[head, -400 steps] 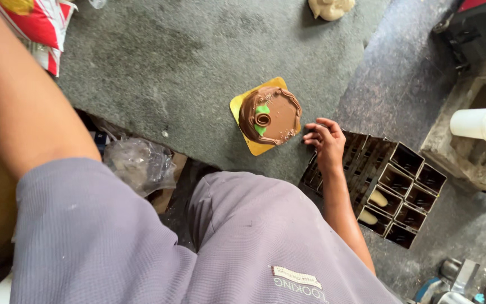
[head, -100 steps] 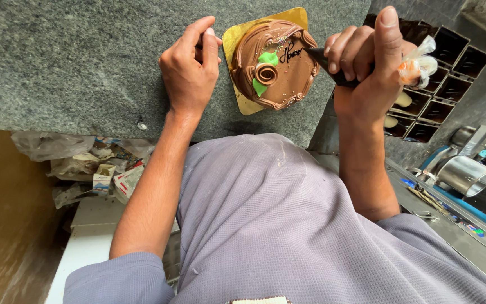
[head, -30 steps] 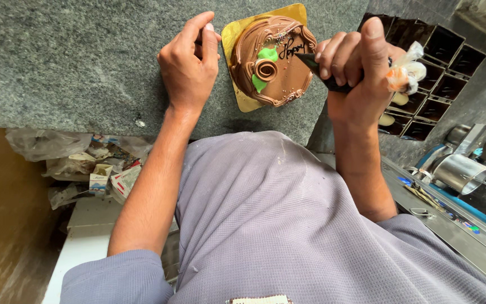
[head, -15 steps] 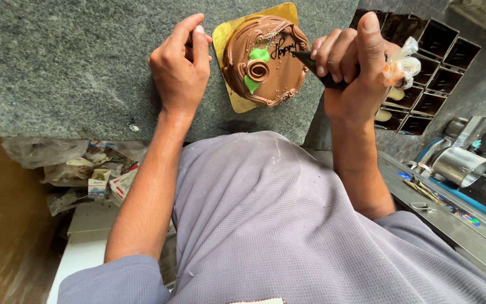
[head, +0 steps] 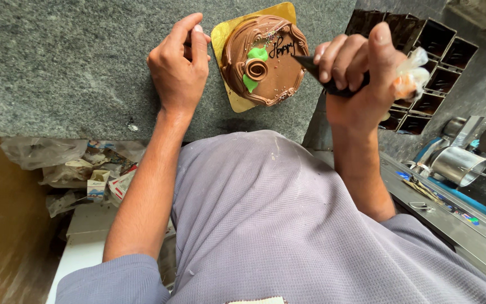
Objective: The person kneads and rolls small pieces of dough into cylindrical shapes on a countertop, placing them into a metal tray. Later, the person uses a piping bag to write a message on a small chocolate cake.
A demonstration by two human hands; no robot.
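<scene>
head view: writing on cake
right hand (head: pixel 361 84): clamped on dark piping bag (head: pixel 324 79), tip on round chocolate cake (head: pixel 265 59)
left hand (head: pixel 178 70): fingers curled, steadying gold cake board (head: pixel 226 36) on grey stone table (head: pixel 57 62)

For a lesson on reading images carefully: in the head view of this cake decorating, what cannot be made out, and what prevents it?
- Piping bag: its body is hidden inside the right hand; only the dark tip and the twisted end show.
- Gold cake board: its far corner is cut off by the top edge.
- Left hand fingertips: curled under, so their contact with the board is hidden.
- Packets under the counter: too small to identify.
</scene>
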